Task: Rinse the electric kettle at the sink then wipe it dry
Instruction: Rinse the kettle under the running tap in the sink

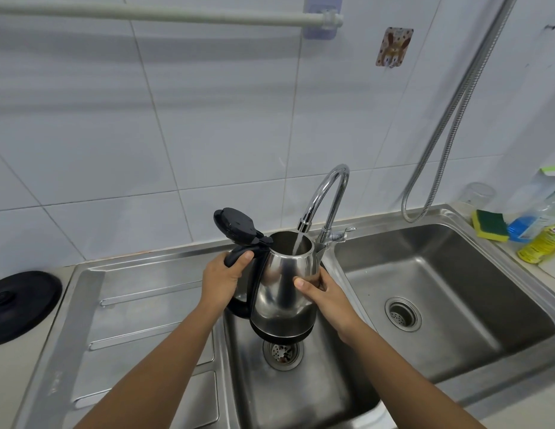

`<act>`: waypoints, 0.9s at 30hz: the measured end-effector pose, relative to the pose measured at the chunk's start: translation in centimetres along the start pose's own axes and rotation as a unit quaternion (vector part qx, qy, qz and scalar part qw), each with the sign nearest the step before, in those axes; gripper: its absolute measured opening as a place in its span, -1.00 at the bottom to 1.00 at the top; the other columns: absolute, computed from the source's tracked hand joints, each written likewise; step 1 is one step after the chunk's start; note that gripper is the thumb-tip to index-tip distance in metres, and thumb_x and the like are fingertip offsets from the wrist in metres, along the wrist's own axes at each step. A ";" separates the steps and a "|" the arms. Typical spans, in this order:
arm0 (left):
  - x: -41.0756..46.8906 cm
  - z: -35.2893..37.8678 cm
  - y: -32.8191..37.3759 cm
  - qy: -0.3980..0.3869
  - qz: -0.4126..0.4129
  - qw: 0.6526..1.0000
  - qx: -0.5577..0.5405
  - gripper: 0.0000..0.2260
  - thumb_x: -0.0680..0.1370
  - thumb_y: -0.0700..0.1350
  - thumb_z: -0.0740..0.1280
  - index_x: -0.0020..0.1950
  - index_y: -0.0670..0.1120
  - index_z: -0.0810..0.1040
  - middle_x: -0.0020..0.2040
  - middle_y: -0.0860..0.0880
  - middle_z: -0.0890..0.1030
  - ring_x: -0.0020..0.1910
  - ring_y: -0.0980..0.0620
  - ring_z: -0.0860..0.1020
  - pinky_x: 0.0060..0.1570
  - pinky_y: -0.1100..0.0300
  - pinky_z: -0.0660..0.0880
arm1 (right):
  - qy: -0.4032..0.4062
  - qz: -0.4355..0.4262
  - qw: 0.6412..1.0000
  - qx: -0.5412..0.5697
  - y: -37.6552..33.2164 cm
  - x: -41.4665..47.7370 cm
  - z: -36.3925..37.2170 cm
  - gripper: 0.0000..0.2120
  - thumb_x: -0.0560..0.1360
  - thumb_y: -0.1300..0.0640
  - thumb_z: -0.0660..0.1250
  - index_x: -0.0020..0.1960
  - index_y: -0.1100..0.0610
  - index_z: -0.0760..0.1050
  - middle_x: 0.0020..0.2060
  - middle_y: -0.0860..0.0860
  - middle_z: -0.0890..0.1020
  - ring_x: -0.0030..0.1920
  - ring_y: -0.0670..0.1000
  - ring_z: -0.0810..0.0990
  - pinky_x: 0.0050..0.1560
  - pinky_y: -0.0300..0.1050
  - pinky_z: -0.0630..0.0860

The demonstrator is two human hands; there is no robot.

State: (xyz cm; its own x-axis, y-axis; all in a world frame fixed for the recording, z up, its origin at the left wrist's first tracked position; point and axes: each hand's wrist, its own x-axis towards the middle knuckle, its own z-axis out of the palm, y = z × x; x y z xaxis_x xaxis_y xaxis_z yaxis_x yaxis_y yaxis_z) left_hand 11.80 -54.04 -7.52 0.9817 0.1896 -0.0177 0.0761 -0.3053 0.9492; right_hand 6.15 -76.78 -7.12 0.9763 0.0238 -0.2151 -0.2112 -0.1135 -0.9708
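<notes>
At nine o'clock, far from the kettle, we see a black round disc [22,306] lying flat on the counter. Just to its right is the ribbed draining board [140,305] of the steel sink [304,397].

Moving right, the left hand [222,281] is wrapped round the black handle [240,306], with the thumb on top. It holds the kettle [282,292] upright in the air above the left basin, over the drain [281,352] at six o'clock. The black lid [237,226] is flipped open and stands up at eleven o'clock from the kettle's mouth.

The curved tap [329,193] arches over from one o'clock. Its nozzle is just above the open mouth, and a stream of water [298,243] runs straight into the kettle.

At three o'clock on the kettle, the right hand [325,295] grips the shiny steel body. The thumb lies across the front and the fingers curl round the far side.

Further right is the second basin [456,305], which has its own strainer [402,314]. A metal hose [449,119] hangs in a loop down the tiled wall above it. At the right edge, on the counter, we find a yellow and green sponge [490,224] beside a blue-labelled bottle [524,226] and a yellow bottle [539,244].
</notes>
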 end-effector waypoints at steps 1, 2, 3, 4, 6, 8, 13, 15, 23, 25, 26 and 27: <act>0.0 0.0 0.1 0.000 0.000 1.000 -0.002 -0.63 0.51 0.18 0.38 -0.27 -0.10 0.52 -0.38 -0.01 0.55 -0.36 0.02 0.51 -0.28 0.13 0.40 | 0.001 -0.002 1.000 0.000 0.0 0.0 0.0 -0.60 0.43 -0.10 0.50 0.25 -0.19 0.53 -0.01 -0.19 0.72 0.05 -0.27 0.64 -0.08 -0.47 0.52; 0.0 0.0 0.1 0.000 -0.001 1.000 -0.004 -0.63 0.51 0.18 0.38 -0.27 -0.11 0.52 -0.37 -0.02 0.55 -0.35 0.02 0.51 -0.27 0.12 0.41 | 0.001 -0.004 1.000 0.000 0.0 0.1 0.0 -0.60 0.44 -0.09 0.50 0.25 -0.18 0.53 -0.02 -0.20 0.72 0.06 -0.25 0.64 -0.09 -0.48 0.52; -0.1 0.0 0.2 0.001 -0.002 1.000 -0.006 -0.63 0.51 0.18 0.38 -0.26 -0.11 0.53 -0.36 -0.02 0.55 -0.35 0.01 0.51 -0.26 0.11 0.41 | 0.001 -0.005 1.000 0.000 0.0 0.1 0.0 -0.60 0.44 -0.09 0.50 0.25 -0.18 0.53 -0.02 -0.20 0.72 0.06 -0.25 0.64 -0.09 -0.47 0.52; -0.1 -0.1 0.2 0.001 -0.002 1.000 -0.006 -0.64 0.51 0.18 0.38 -0.26 -0.10 0.53 -0.36 -0.03 0.55 -0.34 0.01 0.51 -0.26 0.11 0.41 | 0.000 -0.005 1.000 0.001 0.1 0.1 0.0 -0.60 0.44 -0.10 0.50 0.25 -0.18 0.52 -0.01 -0.20 0.72 0.06 -0.25 0.64 -0.08 -0.45 0.53; -0.1 -0.1 0.1 0.001 -0.001 1.000 -0.006 -0.63 0.51 0.18 0.37 -0.27 -0.11 0.52 -0.36 -0.03 0.55 -0.34 0.00 0.51 -0.25 0.11 0.41 | -0.003 -0.004 1.000 0.004 0.1 0.2 0.0 -0.58 0.43 -0.13 0.50 0.27 -0.20 0.52 0.02 -0.19 0.71 0.07 -0.27 0.64 -0.05 -0.41 0.53; -0.1 -0.1 0.0 0.001 -0.002 1.000 -0.008 -0.62 0.51 0.18 0.38 -0.27 -0.12 0.51 -0.36 -0.04 0.54 -0.35 0.00 0.50 -0.25 0.11 0.41 | -0.007 -0.006 1.000 0.003 0.1 0.2 0.0 -0.53 0.41 -0.17 0.49 0.29 -0.18 0.52 0.02 -0.18 0.72 0.07 -0.26 0.64 0.02 -0.34 0.52; -0.1 -0.1 -0.1 0.005 -0.006 1.000 -0.010 -0.64 0.51 0.17 0.38 -0.27 -0.10 0.52 -0.38 -0.01 0.54 -0.36 0.02 0.50 -0.28 0.14 0.40 | -0.016 -0.007 1.000 0.004 0.2 0.2 0.0 -0.45 0.34 -0.26 0.49 0.29 -0.18 0.52 0.02 -0.13 0.72 0.09 -0.23 0.65 0.11 -0.25 0.48; -0.1 -0.1 0.0 0.006 -0.007 1.000 -0.011 -0.64 0.50 0.18 0.38 -0.27 -0.09 0.53 -0.39 0.00 0.54 -0.37 0.03 0.51 -0.29 0.16 0.40 | -0.016 -0.007 1.000 0.002 0.2 0.2 0.0 -0.52 0.34 -0.26 0.49 0.23 -0.21 0.55 0.01 -0.12 0.72 0.09 -0.22 0.65 0.11 -0.24 0.48; -0.2 -0.2 0.0 0.008 -0.009 1.000 -0.014 -0.64 0.49 0.21 0.38 -0.30 -0.05 0.49 -0.38 0.00 0.54 -0.36 0.02 0.50 -0.29 0.13 0.40 | -0.025 -0.011 1.000 0.003 0.1 0.0 0.0 -0.59 0.31 -0.32 0.50 0.13 -0.33 0.57 0.06 -0.09 0.71 0.09 -0.21 0.65 0.14 -0.19 0.48; -0.3 -0.1 0.0 0.008 -0.007 1.000 -0.010 -0.63 0.46 0.23 0.37 -0.29 -0.05 0.50 -0.37 -0.02 0.55 -0.35 0.01 0.51 -0.28 0.12 0.40 | -0.026 -0.010 1.000 0.005 0.1 0.0 0.0 -0.58 0.31 -0.32 0.50 0.15 -0.35 0.56 0.07 -0.11 0.71 0.10 -0.23 0.65 0.12 -0.23 0.47; -0.3 -0.1 0.0 0.008 -0.005 1.000 -0.008 -0.63 0.47 0.23 0.37 -0.29 -0.05 0.50 -0.37 -0.02 0.56 -0.34 0.00 0.52 -0.27 0.11 0.40 | -0.027 -0.010 1.000 0.006 0.1 -0.1 0.0 -0.58 0.33 -0.30 0.50 0.17 -0.35 0.55 0.08 -0.12 0.71 0.11 -0.23 0.64 0.12 -0.23 0.48; -0.3 -0.1 0.1 0.009 -0.004 1.000 -0.006 -0.64 0.47 0.22 0.37 -0.29 -0.04 0.50 -0.37 -0.03 0.56 -0.34 0.00 0.52 -0.27 0.11 0.40 | -0.027 -0.011 1.000 0.007 0.2 0.0 0.0 -0.58 0.34 -0.28 0.50 0.18 -0.35 0.55 0.09 -0.12 0.71 0.12 -0.22 0.64 0.14 -0.22 0.48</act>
State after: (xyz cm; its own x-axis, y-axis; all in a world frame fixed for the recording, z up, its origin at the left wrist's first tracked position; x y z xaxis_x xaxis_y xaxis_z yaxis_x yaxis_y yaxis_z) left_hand 11.49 -54.00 -7.42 0.9779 0.2084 -0.0189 0.0806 -0.2918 0.9531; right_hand 6.07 -76.81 -7.26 0.9766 0.0800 -0.1995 -0.1914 -0.0991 -0.9765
